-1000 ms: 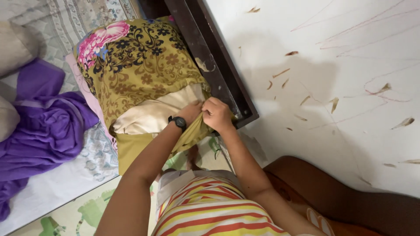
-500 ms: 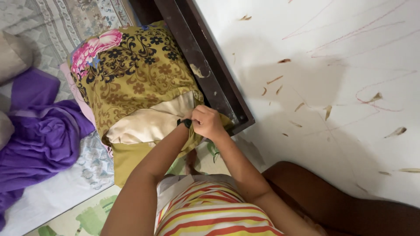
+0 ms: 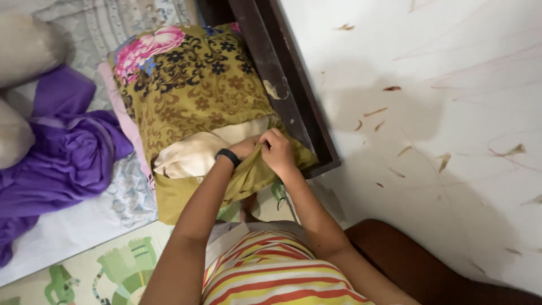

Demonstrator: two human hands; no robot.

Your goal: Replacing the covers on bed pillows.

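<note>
On the bed, both hands pinch the pillowcase.

Both arms reach forward, left hand and right hand pinched together.

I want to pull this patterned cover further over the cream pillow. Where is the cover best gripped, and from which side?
Probably grip the olive cover at its loose open hem, where the right hand and left hand already pinch it. Come from the near, open end: the cream pillow shows there, and the slack plain border gives fabric to gather, unlike the taut filled part.
</note>
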